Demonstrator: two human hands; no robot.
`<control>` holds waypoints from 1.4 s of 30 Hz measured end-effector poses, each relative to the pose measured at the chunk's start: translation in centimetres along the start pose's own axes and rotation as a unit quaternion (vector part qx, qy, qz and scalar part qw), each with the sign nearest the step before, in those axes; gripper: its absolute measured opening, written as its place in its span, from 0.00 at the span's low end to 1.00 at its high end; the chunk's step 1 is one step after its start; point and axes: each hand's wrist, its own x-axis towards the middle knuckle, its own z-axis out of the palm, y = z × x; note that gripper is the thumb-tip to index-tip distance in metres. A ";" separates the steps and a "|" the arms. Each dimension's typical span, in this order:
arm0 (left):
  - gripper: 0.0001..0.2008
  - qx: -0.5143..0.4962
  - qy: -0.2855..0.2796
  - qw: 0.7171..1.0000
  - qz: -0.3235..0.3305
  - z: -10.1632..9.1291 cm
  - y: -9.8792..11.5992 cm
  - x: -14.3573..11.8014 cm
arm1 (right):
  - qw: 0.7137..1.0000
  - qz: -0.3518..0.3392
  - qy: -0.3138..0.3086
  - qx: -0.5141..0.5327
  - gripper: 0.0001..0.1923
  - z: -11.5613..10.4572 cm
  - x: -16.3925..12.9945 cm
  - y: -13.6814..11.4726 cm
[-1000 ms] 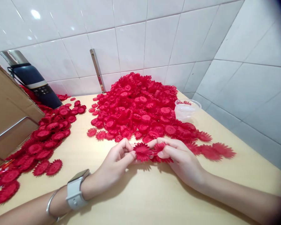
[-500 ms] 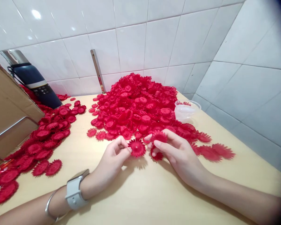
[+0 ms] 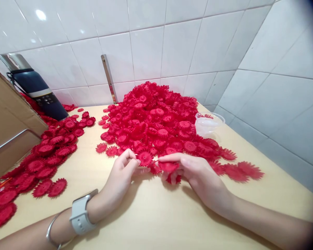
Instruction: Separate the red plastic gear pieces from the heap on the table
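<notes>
Left hand (image 3: 122, 170) has one red flower disc (image 3: 145, 158) pinched by its edge, right hand (image 3: 205, 177) has some more red pieces (image 3: 169, 167) gripped in its fingers just beside it. All that's right in front of a huge red heap (image 3: 156, 119) on the pale table (image 3: 156, 222), clear tub (image 3: 208, 127) next to the heap, blue bottle (image 3: 35, 81) way off left.

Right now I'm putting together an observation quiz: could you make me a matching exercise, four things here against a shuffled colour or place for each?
Things:
1. Smartwatch
2. Insulated bottle
3. Plastic tub
4. Toothed flower disc in the left hand

Colour or place:
A. Clear
B. Red
C. Around the left wrist
D. Dark blue, silver top

Pairs: 1-C, 2-D, 3-A, 4-B
</notes>
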 end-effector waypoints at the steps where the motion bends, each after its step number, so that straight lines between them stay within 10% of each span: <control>1: 0.07 -0.005 0.002 1.000 0.000 0.0 0.0 0.0 | 1.000 0.003 0.006 -0.006 0.15 0.0 0.0 -0.1; 19: 0.07 -0.017 -0.028 0.999 -0.021 -0.1 0.3 0.0 | 0.996 0.062 0.059 -0.028 0.09 0.3 0.3 0.0; 42: 0.04 0.015 -0.189 0.981 -0.043 0.1 0.5 -0.9 | 0.991 0.007 -0.020 -0.133 0.10 0.5 -0.4 0.1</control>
